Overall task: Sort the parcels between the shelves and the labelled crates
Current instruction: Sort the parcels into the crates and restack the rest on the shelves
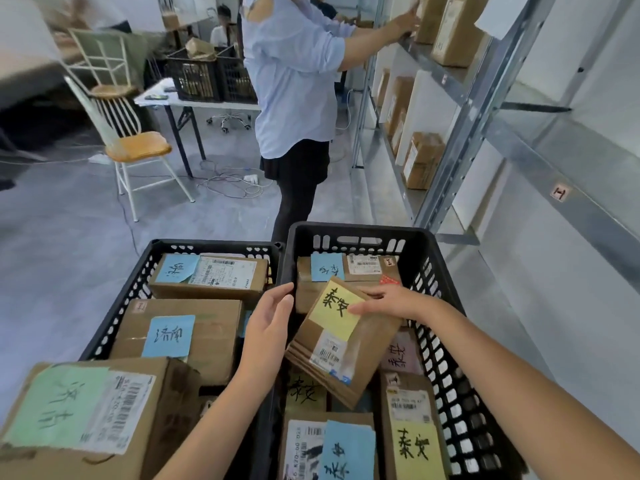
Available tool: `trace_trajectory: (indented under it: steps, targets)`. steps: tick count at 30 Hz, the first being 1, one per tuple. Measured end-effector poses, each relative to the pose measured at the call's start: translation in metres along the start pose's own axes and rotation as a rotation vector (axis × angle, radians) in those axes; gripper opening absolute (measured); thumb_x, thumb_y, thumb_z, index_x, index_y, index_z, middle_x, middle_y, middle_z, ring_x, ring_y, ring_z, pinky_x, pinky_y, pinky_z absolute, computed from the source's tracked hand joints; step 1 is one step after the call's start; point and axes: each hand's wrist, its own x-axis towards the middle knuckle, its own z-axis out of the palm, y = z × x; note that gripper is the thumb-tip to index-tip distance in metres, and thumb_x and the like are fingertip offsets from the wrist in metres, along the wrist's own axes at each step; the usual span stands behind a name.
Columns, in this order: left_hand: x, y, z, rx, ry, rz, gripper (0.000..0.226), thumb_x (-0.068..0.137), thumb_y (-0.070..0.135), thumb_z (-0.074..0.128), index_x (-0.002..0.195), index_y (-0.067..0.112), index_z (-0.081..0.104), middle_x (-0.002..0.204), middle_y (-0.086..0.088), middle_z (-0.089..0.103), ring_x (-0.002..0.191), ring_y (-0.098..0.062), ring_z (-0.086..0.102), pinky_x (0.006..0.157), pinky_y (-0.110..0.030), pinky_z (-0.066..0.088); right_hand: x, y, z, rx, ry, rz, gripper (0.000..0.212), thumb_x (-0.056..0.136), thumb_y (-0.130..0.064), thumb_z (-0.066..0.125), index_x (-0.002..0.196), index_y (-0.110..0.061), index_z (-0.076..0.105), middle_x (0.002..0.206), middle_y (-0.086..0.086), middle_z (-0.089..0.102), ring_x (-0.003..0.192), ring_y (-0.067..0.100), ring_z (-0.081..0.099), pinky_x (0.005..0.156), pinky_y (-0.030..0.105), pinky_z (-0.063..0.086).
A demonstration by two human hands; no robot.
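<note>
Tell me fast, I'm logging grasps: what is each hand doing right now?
Left hand: closed on the left edge of the yellow-labelled parcel, over the right crate.
Right hand: fingers resting on the same parcel's top, helping hold it.

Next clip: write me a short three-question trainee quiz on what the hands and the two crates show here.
1. True or false: both hands hold the same parcel.
2. What colour is the note on the held parcel? A) yellow B) blue C) green
3. Over which crate is it held?

Key:
1. True. The left hand and right hand grip the held parcel.
2. A, a yellow note.
3. The right crate, not the left crate.
</note>
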Motion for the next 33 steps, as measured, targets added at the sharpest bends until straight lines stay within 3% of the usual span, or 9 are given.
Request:
trace_trajectory:
  steps: [3, 8, 11, 14, 18, 21, 25, 30, 33]
  targets:
    - [-0.002, -0.004, 0.000, 0.018, 0.023, -0.011, 0.026, 0.102, 0.022, 0.049, 0.124, 0.027, 0.062, 0.116, 0.021, 0.065, 0.103, 0.021, 0.055, 0.075, 0.004, 0.040, 0.009, -0.003, -0.008, -0.061, -0.072, -0.028, 0.100, 0.045, -0.088, 0.072, 0.137, -0.060, 0.044, 0.145, -0.012, 0.051, 0.129, 0.016, 0.050, 0.112, 0.040, 0.038]
    - [-0.005, -0.004, -0.001, 0.055, 0.045, -0.010, 0.026, 0.102, 0.024, 0.049, 0.124, 0.029, 0.063, 0.119, 0.021, 0.064, 0.107, 0.018, 0.054, 0.081, 0.000, 0.042, 0.013, -0.006, -0.015, -0.069, -0.115, -0.060, 0.091, 0.051, -0.083, 0.075, 0.134, -0.065, 0.044, 0.140, -0.014, 0.055, 0.122, 0.012, 0.054, 0.109, 0.037, 0.041]
    - [-0.006, 0.000, -0.004, 0.037, 0.058, -0.016, 0.026, 0.102, 0.024, 0.050, 0.124, 0.028, 0.063, 0.121, 0.017, 0.066, 0.110, 0.012, 0.057, 0.091, -0.013, 0.043, 0.010, -0.002, -0.008, 0.038, -0.052, -0.078, 0.082, 0.052, -0.081, 0.077, 0.128, -0.065, 0.050, 0.137, -0.014, 0.055, 0.123, 0.014, 0.055, 0.107, 0.038, 0.045]
    - [-0.006, 0.002, -0.005, 0.035, 0.071, -0.013, 0.027, 0.102, 0.024, 0.049, 0.124, 0.029, 0.064, 0.122, 0.016, 0.066, 0.112, 0.008, 0.057, 0.095, -0.018, 0.044, 0.002, 0.019, 0.010, 0.235, 0.014, -0.081, 0.080, 0.058, -0.075, 0.078, 0.132, -0.057, 0.053, 0.131, -0.010, 0.059, 0.111, 0.014, 0.063, 0.094, 0.035, 0.055]
    - [-0.007, 0.004, 0.003, 0.042, 0.035, -0.003, 0.027, 0.102, 0.024, 0.049, 0.126, 0.027, 0.062, 0.116, 0.023, 0.066, 0.106, 0.020, 0.054, 0.081, 0.000, 0.042, -0.012, 0.064, 0.040, 0.551, 0.149, 0.013, 0.090, 0.059, -0.074, 0.074, 0.136, -0.030, 0.058, 0.123, 0.005, 0.067, 0.107, 0.024, 0.067, 0.093, 0.044, 0.057]
    - [-0.008, 0.007, 0.010, 0.013, 0.004, 0.006, 0.025, 0.103, 0.022, 0.049, 0.124, 0.027, 0.061, 0.100, 0.037, 0.066, 0.096, 0.023, 0.056, 0.070, 0.004, 0.041, -0.020, 0.077, 0.070, 0.756, 0.185, 0.049, 0.097, 0.059, -0.075, 0.075, 0.143, -0.032, 0.049, 0.123, 0.010, 0.065, 0.109, 0.030, 0.066, 0.091, 0.048, 0.057]
    - [-0.009, 0.007, 0.015, -0.009, -0.009, -0.018, 0.026, 0.102, 0.025, 0.049, 0.126, 0.028, 0.060, 0.108, 0.017, 0.070, 0.094, 0.014, 0.062, 0.067, -0.001, 0.045, -0.019, 0.071, 0.092, 0.704, 0.205, 0.007, 0.109, 0.052, -0.086, 0.071, 0.148, -0.045, 0.038, 0.125, 0.002, 0.063, 0.110, 0.025, 0.064, 0.098, 0.048, 0.053]
    - [-0.007, 0.008, 0.016, 0.008, -0.029, -0.033, 0.028, 0.102, 0.025, 0.049, 0.127, 0.026, 0.060, 0.113, 0.013, 0.066, 0.093, 0.016, 0.061, 0.065, -0.001, 0.045, -0.022, 0.065, 0.068, 0.608, 0.122, 0.062, 0.112, 0.048, -0.091, 0.067, 0.143, -0.035, 0.048, 0.126, 0.001, 0.064, 0.114, 0.022, 0.062, 0.105, 0.043, 0.048]
    - [-0.004, 0.009, 0.017, 0.000, -0.039, -0.036, 0.027, 0.101, 0.025, 0.050, 0.126, 0.024, 0.060, 0.111, 0.010, 0.067, 0.091, 0.014, 0.062, 0.064, -0.003, 0.047, -0.024, 0.061, 0.061, 0.567, 0.079, 0.100, 0.110, 0.048, -0.090, 0.066, 0.137, -0.027, 0.053, 0.128, 0.003, 0.063, 0.119, 0.024, 0.059, 0.111, 0.047, 0.041]
